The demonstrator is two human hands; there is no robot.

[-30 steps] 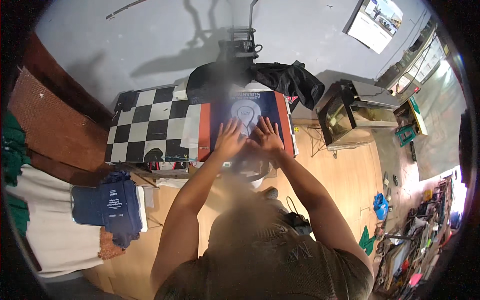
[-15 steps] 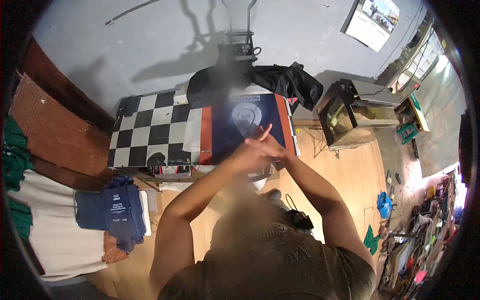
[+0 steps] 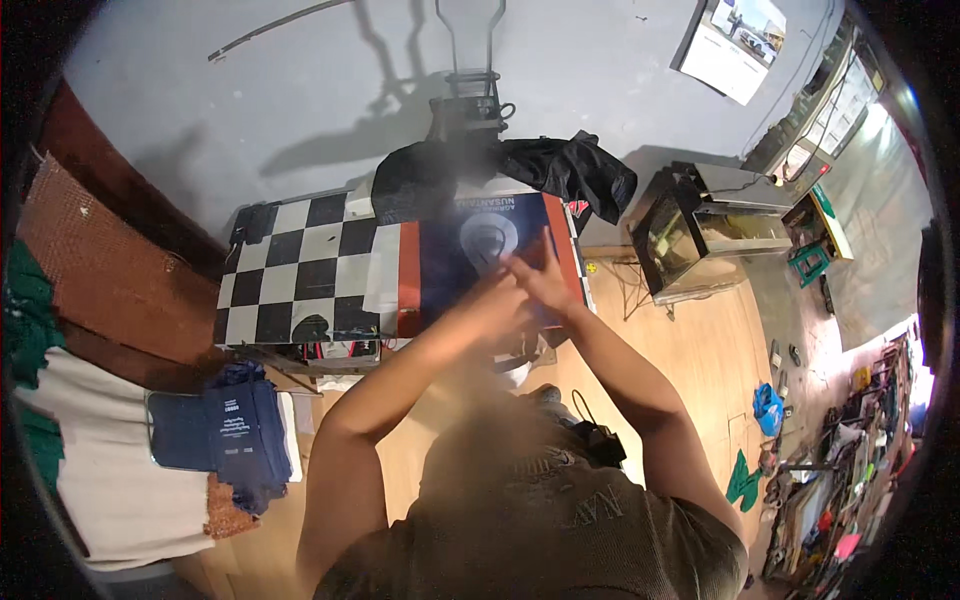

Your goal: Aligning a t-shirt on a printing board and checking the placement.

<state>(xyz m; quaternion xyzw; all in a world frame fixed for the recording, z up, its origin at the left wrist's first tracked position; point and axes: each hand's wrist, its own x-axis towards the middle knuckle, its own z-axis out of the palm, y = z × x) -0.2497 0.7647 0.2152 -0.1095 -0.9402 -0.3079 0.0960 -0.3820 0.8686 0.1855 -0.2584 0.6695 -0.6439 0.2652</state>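
Note:
A navy panel [image 3: 445, 250] with orange side strips and a pale emblem lies on a checkered tabletop [image 3: 280, 270]. My left hand [image 3: 495, 305] is over the panel's lower middle, crossing toward my right hand; its fingers are blurred and partly hidden, so their grip is unclear. Just right of it, my right hand [image 3: 543, 285] has index finger and thumb spread, with nothing visible between them. The hands overlap; whether they press on the panel I cannot tell. Black fabric [image 3: 570, 170] is bunched along the panel's far edge, below a metal fixture [image 3: 465, 115].
A glass tank [image 3: 705, 225] stands to the right on a wooden floor [image 3: 680, 340]. Folded navy garments [image 3: 235, 430] lie at lower left beside cream cloth [image 3: 120, 460]. A blue bag [image 3: 768, 405] and dense clutter [image 3: 840, 470] are at the lower right.
One second ago both hands lay spread side by side on the panel. They have since come together and overlap, the left moving right and the right's fingers angled upward.

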